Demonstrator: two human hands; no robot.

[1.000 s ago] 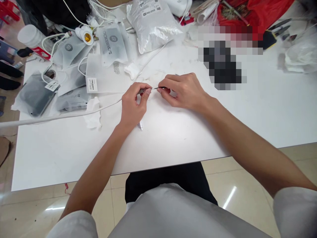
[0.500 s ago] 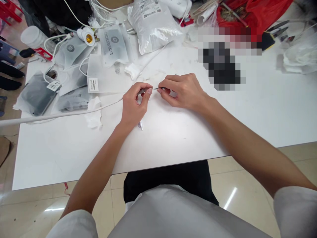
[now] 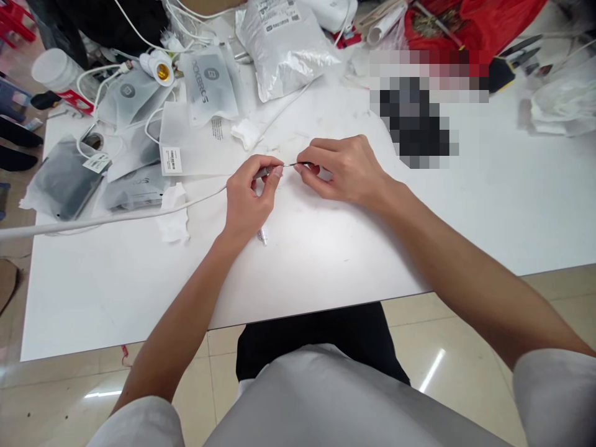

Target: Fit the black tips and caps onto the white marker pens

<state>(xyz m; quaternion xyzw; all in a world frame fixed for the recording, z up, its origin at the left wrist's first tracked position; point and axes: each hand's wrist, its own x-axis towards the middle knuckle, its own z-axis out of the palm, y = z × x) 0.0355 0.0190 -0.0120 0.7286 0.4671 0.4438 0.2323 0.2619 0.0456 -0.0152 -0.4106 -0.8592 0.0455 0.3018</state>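
My left hand (image 3: 250, 197) is closed in a pinch on the grey end of a white cable (image 3: 186, 205), which runs off past the left edge. A short thin wire (image 3: 289, 164) spans the small gap between my two hands. My right hand (image 3: 348, 169) pinches a slim dark piece (image 3: 304, 163) in line with it; its kind is too small to make out, and my fingers cover most of it. Just below my left wrist, a small clear tube-like item (image 3: 262, 236) lies on the white table (image 3: 298, 267).
Frosted pouches (image 3: 209, 81) and a dark packet (image 3: 65, 180) crowd the left, near a white-lidded jar (image 3: 58, 68). A silver plastic parcel (image 3: 291, 53) lies at the back. Toward the right are a red bag (image 3: 493, 28), a blurred dark object (image 3: 414, 121) and clear plastic (image 3: 563, 105).
The view has shifted very slightly, so most things sit a little further left. Both hands keep the same pinched pose, with the thin wire between them.
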